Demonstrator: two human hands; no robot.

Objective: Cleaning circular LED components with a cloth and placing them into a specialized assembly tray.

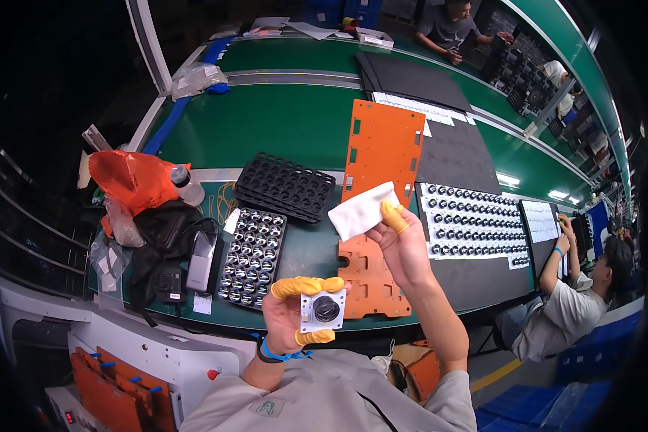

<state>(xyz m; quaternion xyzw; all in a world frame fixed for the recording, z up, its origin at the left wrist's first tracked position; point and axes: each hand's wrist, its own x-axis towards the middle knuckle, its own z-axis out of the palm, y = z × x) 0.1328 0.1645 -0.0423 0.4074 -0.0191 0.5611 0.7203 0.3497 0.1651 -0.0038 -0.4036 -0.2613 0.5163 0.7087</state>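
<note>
My left hand [284, 313], with yellow finger cots and a blue wrist strap, is closed on a square white circuit board with a round dark lens [327, 309]. The lens faces up. Above and to its right, my right hand [405, 248] pinches a folded white cloth [365, 212] that is apart from the lens. Under the hands lies an orange fixture plate [374, 284] with cut-outs, and a longer orange plate [385, 147] is behind it. Left of my left hand stands a black tray [284, 241] filled with shiny round lenses.
Stacked empty black trays [284, 187] sit behind the lens tray. Rows of lensed boards [475, 223] lie on dark foam at right, near a co-worker [576, 302]. An orange bag [129, 176], a bottle [187, 186] and a grey device [201, 263] crowd the left.
</note>
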